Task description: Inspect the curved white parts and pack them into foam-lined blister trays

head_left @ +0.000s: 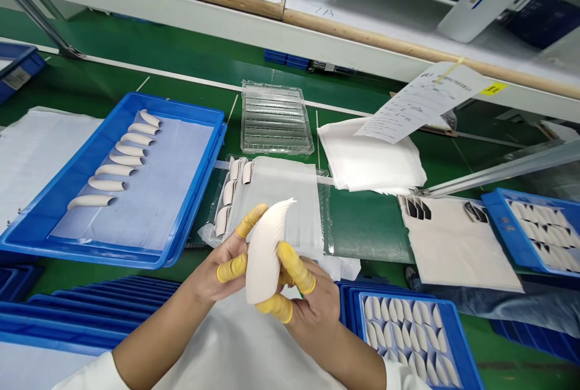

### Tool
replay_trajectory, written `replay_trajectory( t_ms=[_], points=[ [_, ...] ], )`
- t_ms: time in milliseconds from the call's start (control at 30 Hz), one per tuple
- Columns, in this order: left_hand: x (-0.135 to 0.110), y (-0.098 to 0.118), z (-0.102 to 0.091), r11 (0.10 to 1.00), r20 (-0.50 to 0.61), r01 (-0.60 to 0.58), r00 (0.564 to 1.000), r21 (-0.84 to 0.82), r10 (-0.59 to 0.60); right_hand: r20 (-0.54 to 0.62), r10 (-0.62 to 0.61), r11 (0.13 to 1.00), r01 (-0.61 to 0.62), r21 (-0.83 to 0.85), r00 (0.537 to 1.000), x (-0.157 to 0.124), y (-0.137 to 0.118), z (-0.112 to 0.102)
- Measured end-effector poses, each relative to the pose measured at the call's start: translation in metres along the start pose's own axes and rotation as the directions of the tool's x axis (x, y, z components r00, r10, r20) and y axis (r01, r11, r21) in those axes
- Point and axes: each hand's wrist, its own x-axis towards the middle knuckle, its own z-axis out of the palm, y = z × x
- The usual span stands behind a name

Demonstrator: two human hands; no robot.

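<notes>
Between my hands is a stack of thin, cream-coloured curved pieces [263, 252], its layered edges fanned out at the upper tip. My left hand [223, 266] grips its left side, with yellow finger cots on the fingertips. My right hand [312, 299], also in yellow finger cots, pinches the right side and lower end. Just beyond them lies a clear plastic tray [325, 214] partly covered by a white sheet [285, 196]. Several curled cream pieces [229, 192] rest along its left side.
A blue tray [170, 251] at left holds a column of curled pieces [109, 184]. Behind stand an empty clear tray [276, 118] and white sheets [369, 160] under a hanging paper [419, 103]. Filled blue trays [469, 341] sit lower right; a shelf edge [353, 45] crosses above.
</notes>
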Motion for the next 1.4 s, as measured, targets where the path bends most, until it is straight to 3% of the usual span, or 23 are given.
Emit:
replay_trajectory(
  t_ms=[100, 267, 367, 433, 500, 567, 667, 733, 767, 867, 933, 1000, 1067, 1167, 1233, 1267, 1300, 1333, 1400],
  points=[
    [0.002, -0.001, 0.000, 0.998, 0.031, -0.022, 0.999, 0.059, 0.020, 0.032, -0.099, 0.989, 0.102, -0.105, 0.995, 0.000, -0.004, -0.005],
    [0.007, -0.004, -0.004, 0.995, 0.260, -0.059, 0.965, 0.081, 0.036, 0.127, -0.169, 0.965, 0.191, -0.182, 0.977, -0.002, -0.009, -0.012],
    [0.008, -0.005, -0.010, 0.995, 0.268, -0.084, 0.961, 0.044, 0.069, 0.096, -0.167, 0.967, 0.183, -0.180, 0.981, -0.001, -0.010, -0.012],
    [0.007, -0.004, -0.013, 0.993, 0.197, -0.112, 0.975, 0.043, 0.101, 0.026, -0.089, 0.983, 0.092, -0.157, 0.996, -0.001, -0.008, -0.008],
    [0.006, -0.001, -0.015, 0.984, 0.137, -0.142, 0.982, 0.109, 0.126, -0.034, 0.078, 0.990, -0.081, -0.112, 0.996, -0.002, -0.003, -0.004],
    [0.003, 0.003, -0.015, 0.955, 0.091, -0.174, 0.984, 0.240, 0.156, -0.040, 0.262, 0.963, -0.263, -0.052, 0.964, -0.004, 0.005, 0.001],
    [-0.002, 0.005, -0.016, 0.863, -0.012, -0.191, 0.975, 0.468, 0.222, 0.057, 0.437, 0.886, -0.441, 0.145, 0.898, -0.005, 0.021, 0.007],
    [-0.005, 0.005, -0.020, 0.812, -0.062, -0.161, 0.970, 0.561, 0.235, 0.182, 0.521, 0.758, -0.550, 0.350, 0.834, -0.006, 0.029, 0.011],
    [-0.005, 0.004, -0.024, 0.807, -0.084, -0.145, 0.969, 0.572, 0.234, 0.267, 0.550, 0.655, -0.607, 0.449, 0.791, -0.007, 0.032, 0.014],
    [-0.001, 0.003, -0.041, 0.868, -0.170, -0.146, 0.952, 0.475, 0.253, 0.557, 0.524, 0.224, -0.735, 0.640, 0.645, -0.011, 0.036, 0.024],
    [0.008, 0.001, -0.055, 0.908, -0.256, -0.180, 0.922, 0.378, 0.289, 0.688, 0.457, -0.094, -0.739, 0.667, 0.564, -0.015, 0.036, 0.033],
    [0.019, -0.004, -0.066, 0.928, -0.340, -0.221, 0.884, 0.301, 0.321, 0.766, 0.413, -0.359, -0.685, 0.634, 0.492, -0.019, 0.037, 0.042],
    [0.029, -0.011, -0.073, 0.937, -0.404, -0.232, 0.856, 0.261, 0.324, 0.821, 0.368, -0.543, -0.616, 0.571, 0.437, -0.022, 0.039, 0.050],
    [0.044, -0.024, -0.080, 0.945, -0.450, -0.169, 0.846, 0.279, 0.284, 0.850, 0.335, -0.677, -0.524, 0.517, 0.405, -0.022, 0.045, 0.059],
    [0.056, -0.028, -0.086, 0.937, -0.465, -0.116, 0.844, 0.329, 0.267, 0.833, 0.398, -0.662, -0.508, 0.551, 0.384, -0.021, 0.054, 0.065],
    [0.064, -0.028, -0.092, 0.927, -0.471, -0.084, 0.843, 0.364, 0.262, 0.808, 0.464, -0.592, -0.552, 0.588, 0.363, -0.021, 0.060, 0.069],
    [0.074, -0.025, -0.099, 0.912, -0.476, -0.048, 0.841, 0.407, 0.257, 0.757, 0.555, -0.439, -0.653, 0.617, 0.343, -0.021, 0.068, 0.074],
    [0.085, -0.020, -0.109, 0.890, -0.479, -0.007, 0.841, 0.456, 0.252, 0.676, 0.655, -0.215, -0.774, 0.596, 0.338, -0.021, 0.078, 0.079],
    [0.113, -0.006, -0.131, 0.818, -0.483, 0.093, 0.842, 0.567, 0.239, 0.463, 0.789, 0.258, -0.902, 0.347, 0.404, -0.023, 0.099, 0.090]
  ],
)
